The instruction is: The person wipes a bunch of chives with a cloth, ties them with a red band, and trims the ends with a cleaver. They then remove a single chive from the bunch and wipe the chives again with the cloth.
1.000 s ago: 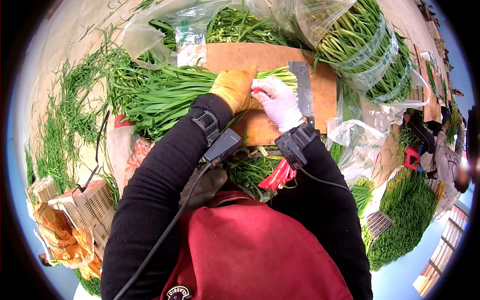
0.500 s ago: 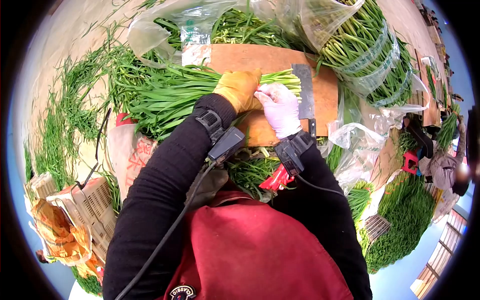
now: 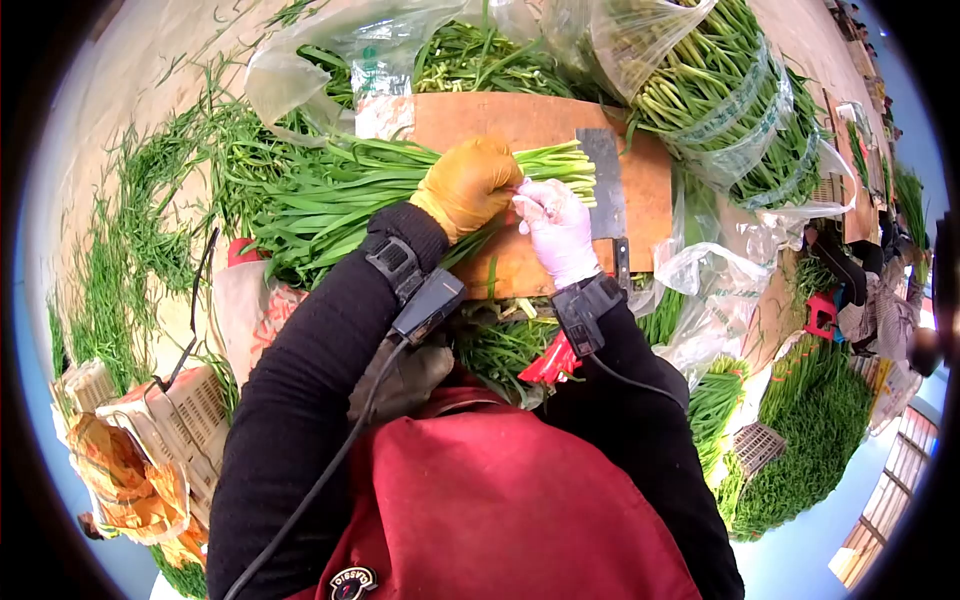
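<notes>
Gripping the greens [image 3: 340, 195], the yellow-gloved left hand [image 3: 468, 188] is curled round them; beside it, the white-gloved right hand [image 3: 552, 225] has its fingertips pressed together, anything between them too small to tell. The greens lie across the board [image 3: 480, 112], leaves leftward, stem ends over the knife [image 3: 610, 185]. Beyond stands a bulging bag [image 3: 725, 125].

The long green-leaved bundle [image 3: 340, 195] looks smooth and faintly glossy; the flat orange-brown board [image 3: 520, 118] is matt wood, the grey rectangular blade [image 3: 609, 180] dull metal. The wrinkled orange-yellow glove [image 3: 465, 190] seems rubbery, the thin whitish glove [image 3: 563, 240] smooth. Black long sleeves [image 3: 300, 385] are rough knit, the dark-red garment [image 3: 490, 500] matt cloth, the clear crinkled bag [image 3: 632, 45] glossy plastic.
</notes>
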A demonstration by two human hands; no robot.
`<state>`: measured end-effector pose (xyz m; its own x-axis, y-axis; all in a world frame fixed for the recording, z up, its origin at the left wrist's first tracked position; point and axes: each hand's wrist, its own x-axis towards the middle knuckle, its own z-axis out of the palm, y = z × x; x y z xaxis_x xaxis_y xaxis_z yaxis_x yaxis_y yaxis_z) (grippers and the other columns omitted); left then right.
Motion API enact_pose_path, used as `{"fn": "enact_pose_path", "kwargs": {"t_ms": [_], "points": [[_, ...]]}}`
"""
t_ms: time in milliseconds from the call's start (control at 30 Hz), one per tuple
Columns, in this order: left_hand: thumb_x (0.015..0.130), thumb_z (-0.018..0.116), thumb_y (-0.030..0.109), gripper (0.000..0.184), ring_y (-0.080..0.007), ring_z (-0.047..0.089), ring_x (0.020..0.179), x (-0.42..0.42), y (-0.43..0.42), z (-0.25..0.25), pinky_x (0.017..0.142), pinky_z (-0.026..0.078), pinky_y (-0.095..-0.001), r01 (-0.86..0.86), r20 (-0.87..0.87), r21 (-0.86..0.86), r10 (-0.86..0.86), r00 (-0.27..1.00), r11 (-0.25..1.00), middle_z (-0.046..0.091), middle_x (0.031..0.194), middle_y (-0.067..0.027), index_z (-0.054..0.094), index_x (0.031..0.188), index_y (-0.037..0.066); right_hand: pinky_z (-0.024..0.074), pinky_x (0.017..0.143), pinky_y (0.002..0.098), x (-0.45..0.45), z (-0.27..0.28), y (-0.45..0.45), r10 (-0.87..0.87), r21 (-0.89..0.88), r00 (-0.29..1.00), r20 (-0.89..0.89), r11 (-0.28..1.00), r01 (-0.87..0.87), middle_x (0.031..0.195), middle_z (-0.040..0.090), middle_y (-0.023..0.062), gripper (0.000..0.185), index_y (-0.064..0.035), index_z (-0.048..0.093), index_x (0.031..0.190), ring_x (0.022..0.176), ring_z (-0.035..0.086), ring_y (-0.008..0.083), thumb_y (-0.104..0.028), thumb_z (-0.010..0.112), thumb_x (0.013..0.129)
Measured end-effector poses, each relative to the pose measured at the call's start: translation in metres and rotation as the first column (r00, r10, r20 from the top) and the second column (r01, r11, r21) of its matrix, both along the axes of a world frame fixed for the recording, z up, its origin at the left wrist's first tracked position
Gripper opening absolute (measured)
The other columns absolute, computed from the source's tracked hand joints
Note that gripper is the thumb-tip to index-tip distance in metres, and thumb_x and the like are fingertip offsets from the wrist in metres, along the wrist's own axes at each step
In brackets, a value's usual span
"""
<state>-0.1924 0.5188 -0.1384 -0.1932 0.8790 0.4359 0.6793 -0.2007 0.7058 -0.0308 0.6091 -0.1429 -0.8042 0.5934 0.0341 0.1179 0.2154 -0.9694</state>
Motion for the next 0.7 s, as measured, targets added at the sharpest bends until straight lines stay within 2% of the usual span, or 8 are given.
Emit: {"fn": "enact_pose_path", "kwargs": {"t_ms": [67,133,267,433,467,633,667,700], "points": [[0.068,0.069,-0.005,0.018,-0.031,0.059,0.073,-0.001,0.002,-0.007,0.066,0.048,-0.0389,0.027,0.031,0.068,-0.029,0.999,0.997,0.061,0.076,-0.0085,0.062,0.081,0.005,0.0467,0.052,0.025,0.0,-0.001,-0.003,-0.035,-0.087,0.999,-0.039,0.996,0.031,0.083,0.059,0.0053,0.01,-0.003,0.067,0.097,0.058,0.056,0.0103,-0.005,0.068,0.087],[0.069,0.067,-0.008,0.017,-0.0288,0.061,0.071,-0.001,-0.002,-0.007,0.063,0.049,-0.0359,0.03,0.079,0.097,-0.038,0.996,0.995,0.062,0.077,-0.0092,0.061,0.081,0.004,0.0466,0.052,0.0251,0.0,0.0,-0.003,-0.031,-0.009,0.999,-0.034,0.999,0.031,0.083,0.059,0.005,0.01,-0.0029,0.067,0.096,0.058,0.056,0.0102,-0.004,0.067,0.087],[0.076,0.065,-0.009,0.013,-0.0215,0.063,0.075,0.001,-0.003,-0.008,0.069,0.051,-0.0313,-0.011,0.323,-0.024,0.018,0.946,1.0,0.064,0.081,-0.0086,0.063,0.083,0.002,0.0463,0.052,0.0251,-0.005,-0.011,0.002,-0.054,0.116,0.995,-0.089,0.991,0.065,0.083,0.059,0.0044,0.008,-0.0029,0.067,0.095,0.057,0.056,0.01,-0.003,0.067,0.087],[0.081,0.063,-0.008,0.008,-0.0146,0.062,0.078,-0.001,0.003,-0.006,0.073,0.051,-0.0277,-0.028,0.495,-0.319,0.192,0.848,0.947,0.065,0.086,-0.007,0.065,0.081,-0.001,0.0458,0.051,0.0239,-0.005,0.003,0.0,-0.093,-0.099,0.996,-0.015,0.991,0.091,0.084,0.059,0.0044,0.008,-0.0026,0.067,0.095,0.057,0.054,0.0091,-0.002,0.066,0.087],[0.08,0.065,-0.007,0.006,-0.014,0.062,0.079,-0.003,0.005,-0.012,0.073,0.05,-0.0273,0.012,0.625,-0.287,0.178,0.761,0.958,0.066,0.086,-0.0068,0.066,0.077,-0.002,0.0457,0.051,0.0237,-0.006,-0.001,0.003,-0.089,-0.113,0.996,-0.012,0.99,0.087,0.085,0.059,0.0044,0.009,-0.0024,0.067,0.096,0.058,0.054,0.009,-0.002,0.066,0.087],[0.082,0.066,-0.003,0.003,-0.0127,0.062,0.078,-0.005,0.007,-0.019,0.073,0.05,-0.0266,-0.03,0.607,-0.342,0.245,0.756,0.939,0.068,0.085,-0.0066,0.068,0.079,-0.002,0.0481,0.056,0.0253,-0.006,0.003,0.004,-0.066,-0.176,0.997,0.041,0.982,0.072,0.086,0.061,0.0054,0.011,-0.0035,0.067,0.096,0.066,0.057,0.0124,-0.002,0.067,0.086],[0.082,0.066,-0.002,0.003,-0.0128,0.062,0.078,-0.005,0.009,-0.024,0.073,0.05,-0.0267,-0.044,0.587,-0.342,0.25,0.77,0.939,0.068,0.085,-0.0066,0.068,0.079,-0.002,0.0503,0.067,0.0303,-0.007,-0.002,0.008,-0.045,0.048,0.994,0.099,0.998,0.041,0.084,0.062,0.0078,0.012,-0.0044,0.067,0.096,0.072,0.061,0.0199,-0.003,0.068,0.084],[0.082,0.066,-0.002,0.003,-0.0129,0.062,0.078,-0.005,0.009,-0.022,0.073,0.05,-0.0269,-0.059,0.567,-0.339,0.254,0.784,0.939,0.068,0.085,-0.0067,0.068,0.08,-0.002,0.0502,0.07,0.0323,-0.008,0.003,0.01,-0.03,0.097,0.987,0.156,0.995,0.015,0.084,0.063,0.0091,0.012,-0.0048,0.067,0.095,0.075,0.061,0.0228,-0.007,0.068,0.084]]}}
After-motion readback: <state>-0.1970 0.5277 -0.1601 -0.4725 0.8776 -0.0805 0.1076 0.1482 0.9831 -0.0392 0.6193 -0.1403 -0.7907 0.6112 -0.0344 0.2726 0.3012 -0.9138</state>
